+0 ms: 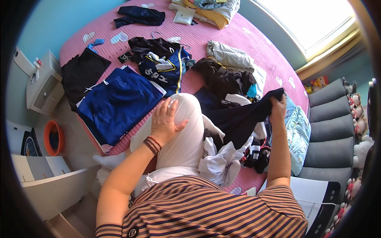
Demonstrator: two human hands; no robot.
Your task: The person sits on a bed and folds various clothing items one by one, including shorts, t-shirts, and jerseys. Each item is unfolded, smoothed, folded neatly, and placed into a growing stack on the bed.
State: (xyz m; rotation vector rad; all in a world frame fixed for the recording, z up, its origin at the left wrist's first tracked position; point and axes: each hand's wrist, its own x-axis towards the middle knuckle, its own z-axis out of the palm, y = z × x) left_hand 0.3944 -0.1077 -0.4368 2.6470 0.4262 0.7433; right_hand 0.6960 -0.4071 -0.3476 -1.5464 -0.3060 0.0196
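My left hand [165,120] rests with spread fingers on my knee in white trousers and holds nothing. At the right, my right hand [278,104] grips the raised end of a dark navy garment [238,119], whose cloth hangs down to the left over other clothes. Left of my knee lie blue shorts [119,95] with a white drawstring, spread flat beside a black garment [84,71]. Beyond the knee is a navy jersey [162,74] with yellow trim. A crumpled white garment [220,163] lies at my right thigh, and a dark brown heap of cloth [226,77] lies farther back.
The clothes lie on a pink quilted bedspread [190,26]. Folded textiles [214,12] and folded dark cloth [143,16] are at the far side. Grey cushions [330,119] line the right edge. An orange bin [54,138] and a small drawer cabinet [44,86] stand at the left.
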